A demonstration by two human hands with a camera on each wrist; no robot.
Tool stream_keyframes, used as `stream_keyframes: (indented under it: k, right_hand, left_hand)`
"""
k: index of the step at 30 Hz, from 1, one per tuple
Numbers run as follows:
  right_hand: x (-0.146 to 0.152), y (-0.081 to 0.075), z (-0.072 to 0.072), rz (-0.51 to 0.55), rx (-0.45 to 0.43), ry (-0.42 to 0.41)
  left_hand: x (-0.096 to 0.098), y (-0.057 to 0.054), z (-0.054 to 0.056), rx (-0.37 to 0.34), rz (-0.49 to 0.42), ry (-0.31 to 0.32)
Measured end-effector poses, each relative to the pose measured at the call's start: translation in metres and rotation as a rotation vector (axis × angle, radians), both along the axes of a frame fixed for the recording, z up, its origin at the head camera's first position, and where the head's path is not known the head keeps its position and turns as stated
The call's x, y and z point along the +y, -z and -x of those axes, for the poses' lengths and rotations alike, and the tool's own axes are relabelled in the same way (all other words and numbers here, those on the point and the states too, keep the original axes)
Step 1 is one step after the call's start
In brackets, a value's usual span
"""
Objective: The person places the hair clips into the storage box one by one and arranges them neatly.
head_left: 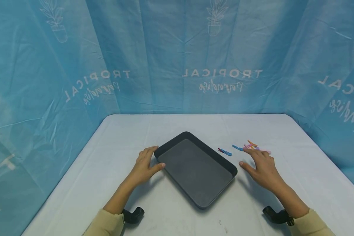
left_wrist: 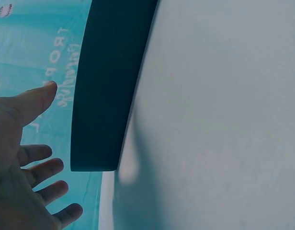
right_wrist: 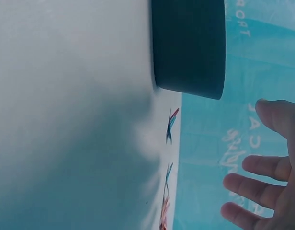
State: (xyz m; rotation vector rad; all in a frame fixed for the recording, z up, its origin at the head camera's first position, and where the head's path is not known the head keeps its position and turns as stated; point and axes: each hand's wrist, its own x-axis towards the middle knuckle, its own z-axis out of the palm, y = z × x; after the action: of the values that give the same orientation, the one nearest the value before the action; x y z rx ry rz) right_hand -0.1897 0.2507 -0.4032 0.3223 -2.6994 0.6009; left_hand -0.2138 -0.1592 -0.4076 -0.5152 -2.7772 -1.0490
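A dark grey rectangular baking tray [head_left: 196, 170] lies at an angle on the white table. Beside its left corner is my left hand [head_left: 147, 165], fingers spread and relaxed, thumb overlapping the rim in the head view; the left wrist view shows this hand [left_wrist: 23, 158] apart from the tray's side wall [left_wrist: 107, 96]. My right hand [head_left: 261, 167] hovers to the right of the tray, its fingers loosely extended and holding nothing. Just beyond its fingertips lie small colourful hair clips [head_left: 250, 146]. A blue and red pair of clips [head_left: 225, 151] sits nearer the tray.
The white table [head_left: 129, 131] has rounded far corners. Blue curtains [head_left: 165, 59] printed with mirrored lettering hang behind it and on both sides. A black wrist camera [head_left: 133, 215] is strapped at my left sleeve, another black camera [head_left: 275, 215] at my right.
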Motion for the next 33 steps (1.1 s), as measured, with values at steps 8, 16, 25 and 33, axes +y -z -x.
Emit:
stream_keyframes:
  k: [8, 16, 25, 33]
  right_hand:
    - [0.002, 0.000, 0.002, 0.027, 0.000, -0.011]
    - [0.006, 0.002, 0.006, 0.054, 0.001, -0.007]
    - [0.013, 0.007, 0.016, 0.075, 0.001, -0.025]
    - [0.019, 0.009, 0.023, 0.093, -0.035, -0.032]
  left_hand:
    - [-0.002, 0.002, 0.005, -0.119, -0.081, 0.037]
    - [0.000, 0.005, 0.008, -0.203, -0.137, 0.073]
    - [0.001, 0.008, 0.010, -0.234, -0.153, 0.069]
    - [0.003, 0.009, 0.014, -0.262, -0.167, 0.065]
